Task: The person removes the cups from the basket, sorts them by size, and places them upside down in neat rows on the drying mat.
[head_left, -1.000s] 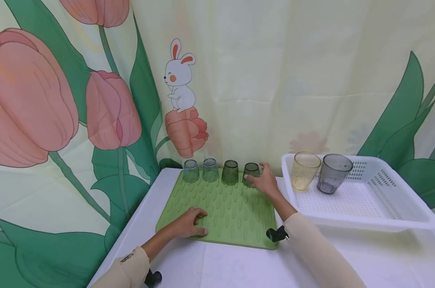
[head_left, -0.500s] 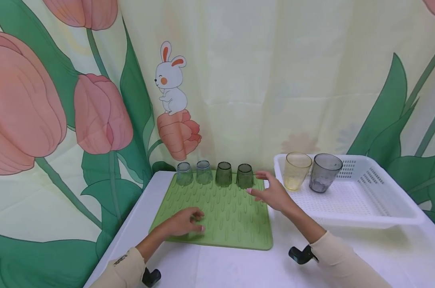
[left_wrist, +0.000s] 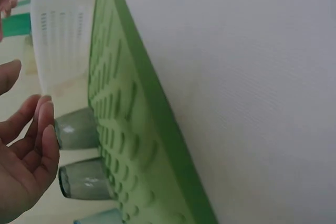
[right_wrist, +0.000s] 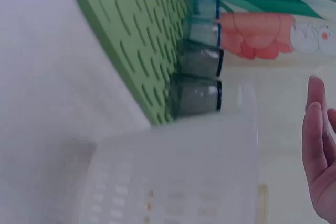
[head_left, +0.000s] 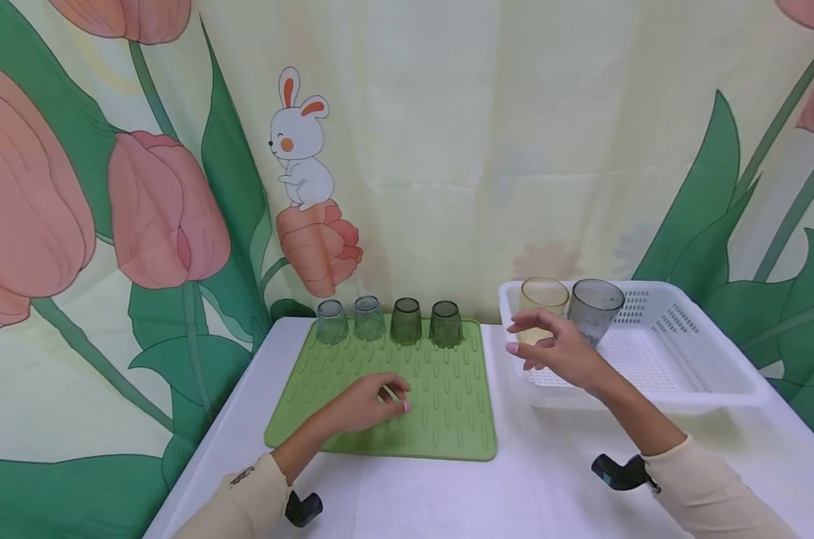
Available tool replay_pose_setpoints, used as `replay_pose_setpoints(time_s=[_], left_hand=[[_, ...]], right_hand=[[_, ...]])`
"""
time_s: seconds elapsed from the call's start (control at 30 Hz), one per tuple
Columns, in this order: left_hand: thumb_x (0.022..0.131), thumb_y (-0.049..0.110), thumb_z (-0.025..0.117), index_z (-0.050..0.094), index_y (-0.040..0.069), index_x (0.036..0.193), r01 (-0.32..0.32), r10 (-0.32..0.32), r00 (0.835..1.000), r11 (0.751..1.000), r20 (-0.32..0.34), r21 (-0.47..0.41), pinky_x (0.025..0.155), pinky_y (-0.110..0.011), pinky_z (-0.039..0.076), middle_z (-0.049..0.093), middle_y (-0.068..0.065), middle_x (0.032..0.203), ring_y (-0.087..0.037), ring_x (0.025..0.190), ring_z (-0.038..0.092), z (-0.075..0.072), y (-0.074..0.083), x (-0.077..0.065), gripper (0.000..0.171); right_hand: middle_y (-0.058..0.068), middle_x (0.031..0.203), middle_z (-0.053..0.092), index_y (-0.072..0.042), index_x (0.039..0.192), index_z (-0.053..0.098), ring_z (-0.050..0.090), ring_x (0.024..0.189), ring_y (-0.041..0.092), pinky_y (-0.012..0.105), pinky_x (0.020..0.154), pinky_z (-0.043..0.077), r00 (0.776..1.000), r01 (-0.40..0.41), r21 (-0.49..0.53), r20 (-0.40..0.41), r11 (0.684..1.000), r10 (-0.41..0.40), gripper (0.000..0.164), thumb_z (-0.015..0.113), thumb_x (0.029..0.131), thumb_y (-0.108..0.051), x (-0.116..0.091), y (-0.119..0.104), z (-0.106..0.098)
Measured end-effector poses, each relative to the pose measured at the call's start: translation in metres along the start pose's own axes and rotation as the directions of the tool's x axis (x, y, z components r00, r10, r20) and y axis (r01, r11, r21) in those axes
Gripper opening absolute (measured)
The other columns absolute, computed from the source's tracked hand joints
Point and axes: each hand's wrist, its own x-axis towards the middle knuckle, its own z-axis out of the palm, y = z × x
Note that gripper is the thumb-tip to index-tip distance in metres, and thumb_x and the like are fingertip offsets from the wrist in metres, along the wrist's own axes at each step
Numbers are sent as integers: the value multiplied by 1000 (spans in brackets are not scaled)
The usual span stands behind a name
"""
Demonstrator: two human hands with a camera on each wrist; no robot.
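Observation:
Along the back edge of the green ribbed mat (head_left: 380,419) stand two bluish glasses (head_left: 332,323) and two dark green glasses (head_left: 445,326). My right hand (head_left: 560,350) hovers at the near left side of the white basket (head_left: 710,393), holding nothing, fingers bent loosely. Behind it, partly covered by the fingers, are a yellow glass (head_left: 544,292) and a larger grey glass (head_left: 597,303) in the basket. Over the middle of the mat floats my left hand (head_left: 373,402), fingers relaxed and holding nothing; the left wrist view (left_wrist: 26,156) also has it apart from the glasses.
A white cloth covers the table (head_left: 407,498). Close behind the table hangs a curtain (head_left: 433,187) printed with tulips and a rabbit. The basket's perforated wall sits just right of the mat.
My right hand has let go of the rightmost dark green glass and moved right to the basket. My left hand has shifted slightly right over the mat. The head view has turned rightward.

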Motion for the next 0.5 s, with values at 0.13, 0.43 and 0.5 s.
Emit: replay_pose_setpoints(time_s=[0.13, 0.43, 0.5], left_hand=[[97, 34, 67, 66, 9, 119, -31, 30, 999, 999, -29, -27, 75, -28, 54, 66, 4, 103, -14, 92, 61, 3, 15, 8, 33], [98, 36, 65, 67, 10, 118, -76, 72, 995, 995, -71, -64, 75, -29, 53, 65, 4, 101, -14, 91, 61, 7, 38, 21, 33], [98, 37, 65, 67, 11, 119, -77, 72, 995, 994, -73, -74, 75, -30, 53, 65, 4, 101, -14, 91, 61, 9, 41, 24, 33]], right_hand=[[24, 128, 61, -1, 132, 53, 73, 74, 31, 34, 67, 59, 1000, 30, -24, -1, 999, -30, 48, 74, 92, -20, -4, 3, -19], [-21, 111, 62, -1, 132, 52, 72, 80, 9, 29, 68, 60, 994, 38, -94, -100, 995, -48, 46, 71, 95, -18, -5, 16, -66], [-23, 112, 59, -2, 133, 51, 71, 79, 7, 28, 67, 59, 989, 22, -129, -139, 991, -40, 46, 70, 95, -20, -3, 22, -81]])
